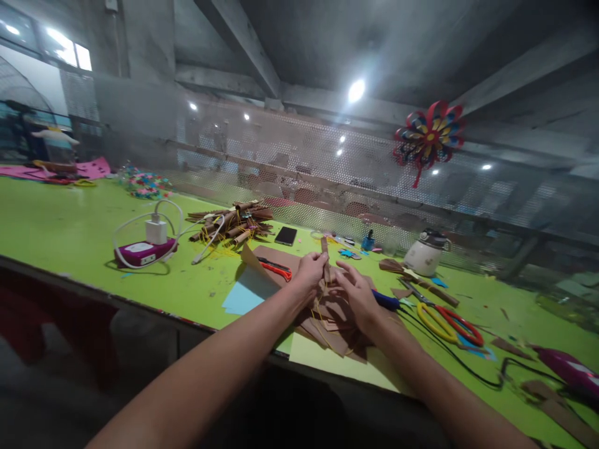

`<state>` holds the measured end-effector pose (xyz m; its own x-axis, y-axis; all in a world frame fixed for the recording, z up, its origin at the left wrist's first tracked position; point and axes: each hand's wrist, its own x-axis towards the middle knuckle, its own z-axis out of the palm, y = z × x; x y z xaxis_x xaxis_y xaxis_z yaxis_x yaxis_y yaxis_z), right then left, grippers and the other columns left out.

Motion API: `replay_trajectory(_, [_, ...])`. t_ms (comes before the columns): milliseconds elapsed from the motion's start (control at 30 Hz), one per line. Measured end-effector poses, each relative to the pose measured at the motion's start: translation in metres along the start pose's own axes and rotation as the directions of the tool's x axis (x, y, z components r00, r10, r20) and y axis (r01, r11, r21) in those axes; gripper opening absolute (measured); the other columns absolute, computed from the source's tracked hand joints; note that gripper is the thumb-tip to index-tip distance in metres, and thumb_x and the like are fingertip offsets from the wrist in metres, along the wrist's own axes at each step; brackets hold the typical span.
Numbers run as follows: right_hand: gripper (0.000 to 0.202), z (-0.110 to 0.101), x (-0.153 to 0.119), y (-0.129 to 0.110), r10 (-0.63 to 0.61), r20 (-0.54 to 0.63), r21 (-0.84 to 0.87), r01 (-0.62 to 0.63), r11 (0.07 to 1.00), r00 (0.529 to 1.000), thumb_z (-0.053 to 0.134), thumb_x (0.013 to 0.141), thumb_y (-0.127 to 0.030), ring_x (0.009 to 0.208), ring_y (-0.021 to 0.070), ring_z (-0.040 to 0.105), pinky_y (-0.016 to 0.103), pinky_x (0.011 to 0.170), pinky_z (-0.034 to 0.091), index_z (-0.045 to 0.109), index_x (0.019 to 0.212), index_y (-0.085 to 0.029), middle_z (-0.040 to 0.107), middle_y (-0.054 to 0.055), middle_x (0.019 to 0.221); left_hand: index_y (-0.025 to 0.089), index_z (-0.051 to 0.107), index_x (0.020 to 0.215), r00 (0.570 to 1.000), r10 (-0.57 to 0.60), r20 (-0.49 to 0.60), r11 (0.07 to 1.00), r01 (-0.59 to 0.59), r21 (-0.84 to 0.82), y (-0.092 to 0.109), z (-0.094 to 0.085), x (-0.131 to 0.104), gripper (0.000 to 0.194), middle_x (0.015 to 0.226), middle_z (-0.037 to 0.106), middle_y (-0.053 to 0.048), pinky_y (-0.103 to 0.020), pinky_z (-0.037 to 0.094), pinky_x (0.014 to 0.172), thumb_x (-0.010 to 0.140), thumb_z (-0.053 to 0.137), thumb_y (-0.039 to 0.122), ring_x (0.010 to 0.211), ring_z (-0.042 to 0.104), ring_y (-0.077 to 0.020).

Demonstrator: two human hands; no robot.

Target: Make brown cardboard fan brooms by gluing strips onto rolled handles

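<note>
Over on the left of the green worktop [187,294] sits a purple power strip [161,252], then a heap of brown paper rolls [241,232] tangled with yellow thread, and a red cutter [283,272]. In the middle, the person's left hand [312,272] has its fingers pinched around an upright brown roll [325,251] above loose brown sheets [337,319], while the right hand [359,292] curves close by, though from here I can't tell whether its fingers grip anything. Farther right lie yellow-and-red-handled scissors [437,323].

Brown roll [325,247], lime-green tabletop [60,227]
</note>
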<state>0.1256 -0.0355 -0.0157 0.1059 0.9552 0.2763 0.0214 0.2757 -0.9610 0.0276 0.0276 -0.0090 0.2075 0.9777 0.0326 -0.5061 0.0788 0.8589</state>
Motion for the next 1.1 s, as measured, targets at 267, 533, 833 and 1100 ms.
replay_trajectory(267, [0.047,0.001,0.013,0.004,-0.099,-0.070,-0.152,0.087,0.984,0.993,0.057,0.073,-0.049,0.055,0.0126,0.052,0.025,0.051,0.044,0.054,0.107,-0.016,0.054,-0.002,0.064,0.016,0.053,0.073,0.992,0.065,0.106,0.993,-0.075,0.094,-0.002,0.007,-0.013,0.013,0.057,0.052,0.002,-0.020,0.037,0.045,0.075,0.061,0.026,0.047,0.049,-0.0091])
replay_trajectory(533, [0.041,-0.002,0.015,0.015,-0.271,-0.063,-0.264,0.245,0.933,0.961,0.049,0.079,-0.046,0.044,0.0113,0.044,0.023,0.042,0.036,0.054,0.106,-0.015,0.051,-0.004,0.053,0.014,0.051,0.068,0.986,-0.007,0.164,0.999,0.014,-0.043,-0.005,0.007,-0.009,0.012,0.055,0.053,0.000,-0.019,0.037,0.046,0.078,0.055,0.017,0.046,0.049,-0.0083])
replay_trajectory(833, [0.044,-0.003,0.016,0.024,-0.304,-0.096,-0.328,0.258,0.909,0.948,0.046,0.081,-0.047,0.051,0.0138,0.048,0.025,0.049,0.040,0.053,0.109,-0.014,0.054,-0.001,0.059,0.014,0.049,0.068,0.989,-0.030,0.147,0.999,0.035,-0.031,-0.006,0.008,-0.007,0.014,0.054,0.052,0.001,-0.019,0.035,0.045,0.080,0.053,0.020,0.043,0.048,-0.0075])
replay_trajectory(1100, [0.050,-0.004,0.016,0.012,-0.241,-0.135,-0.391,0.172,0.904,0.961,0.038,0.083,-0.053,0.064,0.0191,0.058,0.031,0.059,0.046,0.051,0.113,-0.015,0.064,0.006,0.078,0.016,0.051,0.074,0.975,0.018,0.221,1.000,-0.016,-0.008,-0.004,0.006,-0.009,0.015,0.056,0.051,0.003,-0.019,0.035,0.045,0.075,0.062,0.027,0.043,0.047,-0.0076])
